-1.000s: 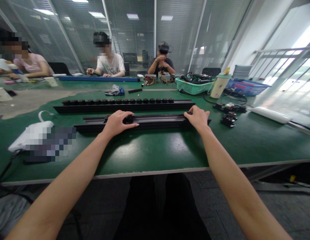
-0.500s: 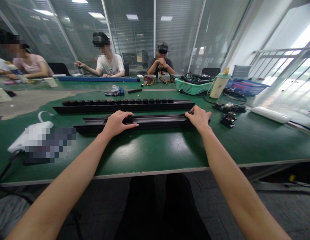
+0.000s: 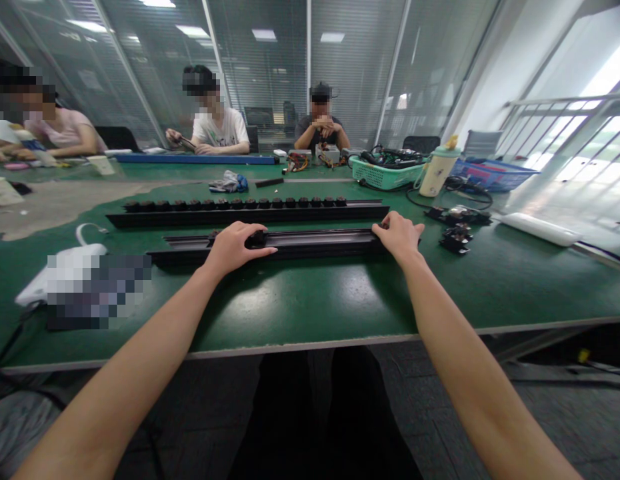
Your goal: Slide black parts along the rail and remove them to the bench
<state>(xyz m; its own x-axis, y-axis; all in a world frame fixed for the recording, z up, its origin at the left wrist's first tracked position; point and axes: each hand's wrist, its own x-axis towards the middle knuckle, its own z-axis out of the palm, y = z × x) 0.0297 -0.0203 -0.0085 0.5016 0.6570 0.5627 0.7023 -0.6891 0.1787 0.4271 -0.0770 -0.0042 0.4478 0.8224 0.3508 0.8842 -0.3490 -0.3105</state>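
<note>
Black rail (image 3: 310, 244) w/ L hand (image 3: 235, 247), R hand (image 3: 397, 237) palm-down on top

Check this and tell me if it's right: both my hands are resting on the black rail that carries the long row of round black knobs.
Wrong rail. The left hand and right hand rest on the nearer black rail; the long row of round black knobs sits on the farther black rail, as the head view shows.
</note>
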